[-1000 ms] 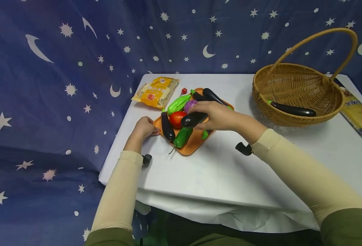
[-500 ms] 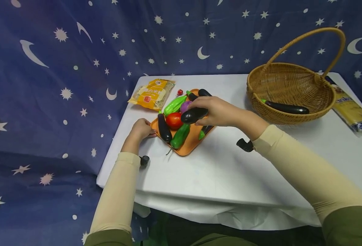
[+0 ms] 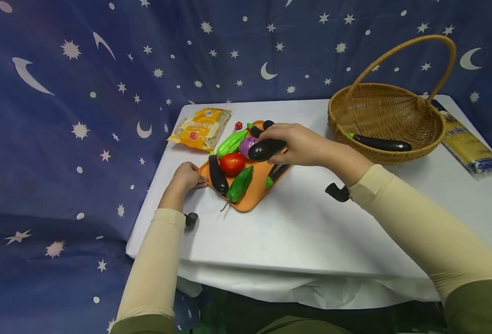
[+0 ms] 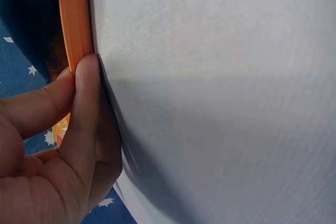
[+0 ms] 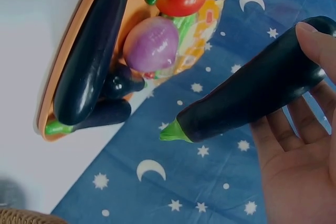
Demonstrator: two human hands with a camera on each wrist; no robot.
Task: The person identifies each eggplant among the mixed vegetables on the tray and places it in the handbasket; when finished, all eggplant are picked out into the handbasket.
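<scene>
In the head view my right hand [image 3: 298, 144] grips a dark purple eggplant [image 3: 266, 150] above the orange tray [image 3: 252, 199]. The right wrist view shows this eggplant [image 5: 252, 85] by its thick end, its green stem pointing away from the palm. My left hand [image 3: 185, 177] pinches the tray's left rim; in the left wrist view thumb and fingers meet on that rim [image 4: 76, 19]. On the tray lie a tomato [image 3: 232, 164], a green pepper [image 3: 240, 184], a purple onion [image 3: 247, 147], a light green ridged vegetable [image 3: 232, 143] and several more eggplants [image 3: 218, 174].
A wicker basket [image 3: 342, 125] with a tall handle stands at the back right, one eggplant [image 3: 381, 143] inside. Behind it lies a yellow packet [image 3: 465, 141]. A yellow noodle bag [image 3: 200, 129] and a small red item [image 3: 238, 125] are at the back left of the white table [image 3: 304, 227].
My right hand has lifted the eggplant slightly away and to the right over the tray, uncovering more of the onion and another eggplant. My left hand stays on the rim. The head view has shifted.
</scene>
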